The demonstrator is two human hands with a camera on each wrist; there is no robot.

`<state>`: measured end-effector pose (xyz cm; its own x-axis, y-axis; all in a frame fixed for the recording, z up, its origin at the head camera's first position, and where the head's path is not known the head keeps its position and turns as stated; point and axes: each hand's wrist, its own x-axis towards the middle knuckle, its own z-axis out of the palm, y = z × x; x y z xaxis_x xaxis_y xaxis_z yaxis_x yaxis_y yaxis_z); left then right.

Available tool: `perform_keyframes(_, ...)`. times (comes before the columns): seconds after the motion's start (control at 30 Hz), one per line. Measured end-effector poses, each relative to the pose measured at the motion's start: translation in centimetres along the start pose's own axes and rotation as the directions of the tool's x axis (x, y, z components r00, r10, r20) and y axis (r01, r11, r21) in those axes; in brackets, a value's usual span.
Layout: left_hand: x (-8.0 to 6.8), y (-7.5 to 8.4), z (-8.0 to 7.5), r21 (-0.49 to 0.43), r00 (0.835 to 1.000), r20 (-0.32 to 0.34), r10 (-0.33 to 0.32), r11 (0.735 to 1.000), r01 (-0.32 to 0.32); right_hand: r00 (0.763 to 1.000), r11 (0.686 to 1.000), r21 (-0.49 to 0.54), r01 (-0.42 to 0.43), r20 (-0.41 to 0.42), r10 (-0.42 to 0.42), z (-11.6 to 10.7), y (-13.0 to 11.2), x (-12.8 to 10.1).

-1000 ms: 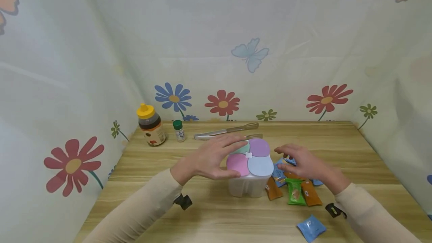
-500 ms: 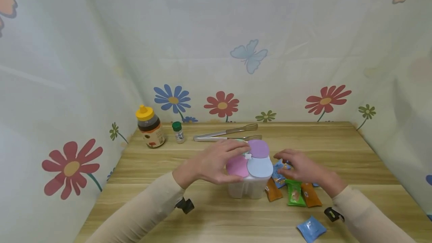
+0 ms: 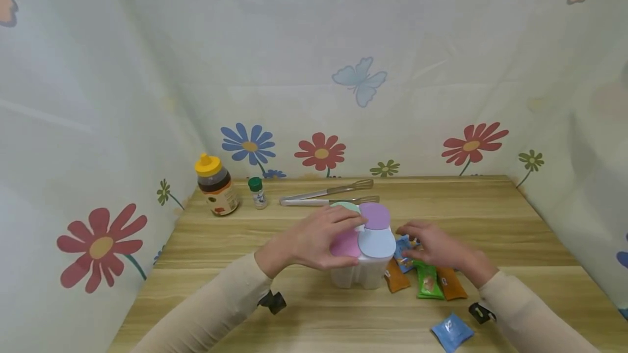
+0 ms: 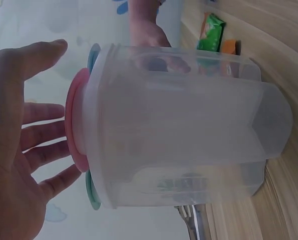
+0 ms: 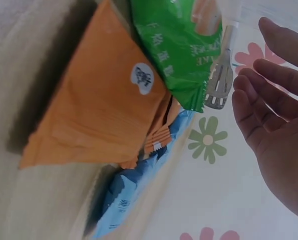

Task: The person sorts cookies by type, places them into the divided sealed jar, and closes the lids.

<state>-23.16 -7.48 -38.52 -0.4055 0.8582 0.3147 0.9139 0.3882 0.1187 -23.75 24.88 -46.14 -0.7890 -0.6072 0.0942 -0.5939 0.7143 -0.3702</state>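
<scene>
A translucent plastic container [image 3: 355,275] stands on the table, topped by petal-shaped lids in pink [image 3: 345,244], light blue [image 3: 376,242], purple [image 3: 375,215] and green. My left hand [image 3: 319,237] spreads over the lids from the left. In the left wrist view its fingertips are right at the pink lid's edge, while the thumb sits apart. Right of the container, my right hand [image 3: 436,244] hovers with bent, relaxed fingers over a pile of snack packets, holding nothing. The pile has a green packet [image 3: 429,281], orange packets [image 3: 451,283] and blue ones [image 5: 119,202], partly hidden beneath that hand.
Metal tongs [image 3: 314,196] lie behind the container. At the back left stand a yellow-capped bottle of dark contents [image 3: 217,187] and a small green-capped shaker [image 3: 257,194]. One blue packet [image 3: 452,332] lies alone near the front. A flowered curtain [image 3: 275,86] encloses the table.
My left hand has shifted slightly right across the lids, uncovering more of the green one. My right hand has lowered a little over the packets. The container and packets stay put.
</scene>
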Motion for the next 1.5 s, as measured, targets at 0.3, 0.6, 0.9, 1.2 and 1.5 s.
perform_keyframes(0.3,0.7,0.5,0.1,-0.039,0.998,-0.021,0.057,0.998,-0.058,0.999,1.000,0.021,-0.008,0.034,0.007,0.8,0.2,0.2)
perform_keyframes(0.6,1.3,1.0,0.1,-0.019,0.997,-0.006,0.077,0.997,-0.077,0.999,1.000,-0.007,-0.007,0.051,0.008,1.5,0.3,0.2)
perform_keyframes(0.9,1.7,1.5,0.2,-0.016,0.996,0.017,0.090,0.996,-0.090,0.998,0.998,-0.047,0.035,0.054,-0.032,1.8,0.7,0.2)
perform_keyframes(1.2,1.9,1.6,0.7,-0.008,0.995,0.002,0.105,0.994,-0.105,0.996,0.998,-0.054,0.022,0.089,-0.018,1.7,0.7,0.3)
perform_keyframes(1.5,2.1,1.7,0.9,-0.002,0.995,0.029,0.097,0.995,-0.097,0.997,0.998,-0.057,0.009,0.083,-0.004,2.1,1.0,0.4)
